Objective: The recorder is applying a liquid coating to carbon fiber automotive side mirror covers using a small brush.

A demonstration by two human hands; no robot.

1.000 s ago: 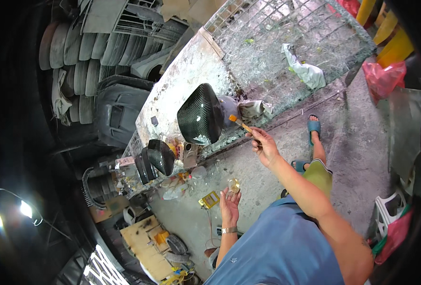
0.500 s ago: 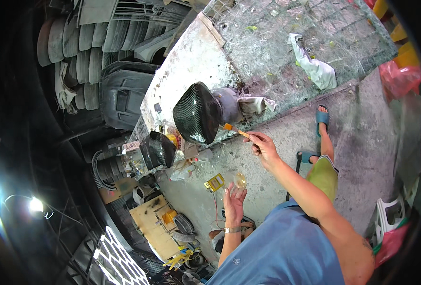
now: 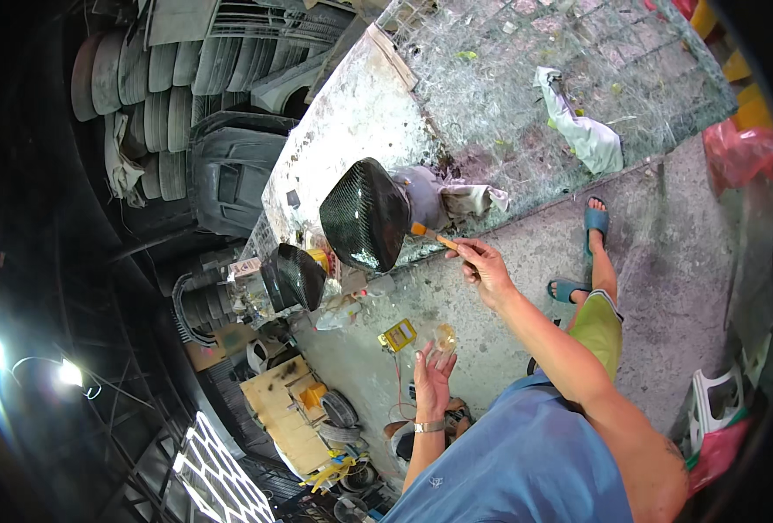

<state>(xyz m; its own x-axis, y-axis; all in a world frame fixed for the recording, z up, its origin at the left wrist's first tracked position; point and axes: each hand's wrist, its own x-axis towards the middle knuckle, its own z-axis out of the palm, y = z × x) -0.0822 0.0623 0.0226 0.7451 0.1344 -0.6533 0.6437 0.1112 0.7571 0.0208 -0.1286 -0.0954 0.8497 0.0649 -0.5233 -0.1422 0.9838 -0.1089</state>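
My right hand (image 3: 486, 268) pinches the thin wooden handle of a small brush (image 3: 443, 241). Its orange-brown bristle end meets the lower right edge of a glossy black carbon-fibre-weave shell (image 3: 365, 216), or lies just in front of it; I cannot tell which. The shell is propped on a grey cylindrical stand (image 3: 423, 197) with a pale cloth (image 3: 474, 199) beside it. Lower down, my left hand (image 3: 435, 376) holds a small clear cup (image 3: 444, 337) of yellowish liquid at its fingertips, palm turned up.
A second black weave-patterned shell (image 3: 295, 277) stands left of the first on the stained worktable (image 3: 526, 131). Across the table lies a crumpled whitish cloth (image 3: 583, 126). A yellow can (image 3: 398, 335) is near the cup. A person's sandalled foot (image 3: 596, 218) shows at right.
The brush tip has come slightly nearer the shell's edge. The view has shifted a little. Both hands keep their hold.
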